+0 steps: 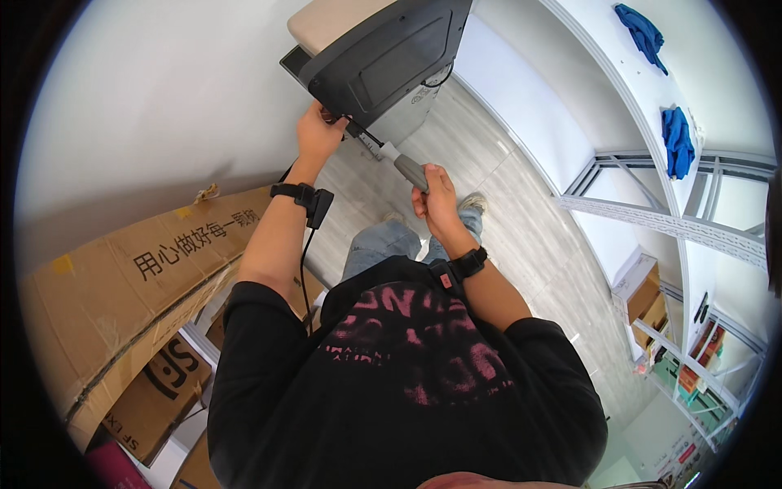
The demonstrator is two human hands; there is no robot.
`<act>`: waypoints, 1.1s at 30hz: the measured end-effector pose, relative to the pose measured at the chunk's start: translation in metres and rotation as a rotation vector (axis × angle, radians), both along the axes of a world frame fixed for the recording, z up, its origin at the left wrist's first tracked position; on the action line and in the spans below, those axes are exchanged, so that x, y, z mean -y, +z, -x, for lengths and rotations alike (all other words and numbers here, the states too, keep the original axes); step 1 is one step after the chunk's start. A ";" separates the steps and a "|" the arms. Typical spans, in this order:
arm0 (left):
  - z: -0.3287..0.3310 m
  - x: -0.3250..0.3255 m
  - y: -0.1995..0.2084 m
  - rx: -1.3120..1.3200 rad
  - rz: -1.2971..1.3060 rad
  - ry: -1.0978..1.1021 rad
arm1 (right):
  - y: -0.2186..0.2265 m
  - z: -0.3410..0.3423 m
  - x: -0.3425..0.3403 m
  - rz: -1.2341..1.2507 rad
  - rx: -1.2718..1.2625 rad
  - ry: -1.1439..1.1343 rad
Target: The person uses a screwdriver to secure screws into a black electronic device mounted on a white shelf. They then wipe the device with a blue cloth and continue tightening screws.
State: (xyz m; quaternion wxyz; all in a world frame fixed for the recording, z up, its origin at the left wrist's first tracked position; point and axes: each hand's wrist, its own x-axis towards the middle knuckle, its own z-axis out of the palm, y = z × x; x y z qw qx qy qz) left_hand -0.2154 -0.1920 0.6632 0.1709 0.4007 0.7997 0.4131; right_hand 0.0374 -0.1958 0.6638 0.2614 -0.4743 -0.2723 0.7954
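- A slim screwdriver with a grey handle, pale collar and thin dark shaft (411, 172) slants above the floor, its shaft pointing up and left to the lower edge of a black moulded plastic panel (391, 61); its tip is too hidden to tell whether it touches.
- The right hand (438, 198) has its fingers closed around the rear end of that handle.
- The left hand (320, 135) is at the panel's lower corner, near the shaft's far end, fingers bent; I cannot tell whether they pinch the tip, a small part or only the edge.
- The screwdriver should be light and stiff, the handle probably easy to grip; the thick rear half looks best for turning, while the thin shaft would suit only a light steadying touch.
- The panel looks rigid and bulky, probably awkward to shift, and is likely best braced by its edge; its smooth face may slip.
- Behind the panel is a rounded beige body (322, 23); a pale, printed box-like form (405, 116) shows below.
- Farther out, a large brown cardboard box (175, 244) lies left, grey wood-look flooring (521, 244) spreads beneath, and white metal-framed shelving (652, 210) stands right, with crumpled blue cloths (678, 143) beyond.
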 end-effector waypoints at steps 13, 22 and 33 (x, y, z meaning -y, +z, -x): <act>0.010 0.007 -0.022 0.049 -0.072 -0.042 | 0.002 0.000 -0.001 -0.338 0.096 0.182; 0.009 0.005 -0.024 -0.027 -0.096 -0.031 | -0.011 -0.001 -0.011 -0.395 0.116 0.228; 0.006 0.003 -0.016 -0.071 -0.063 -0.045 | -0.017 0.005 -0.018 -0.381 0.104 0.061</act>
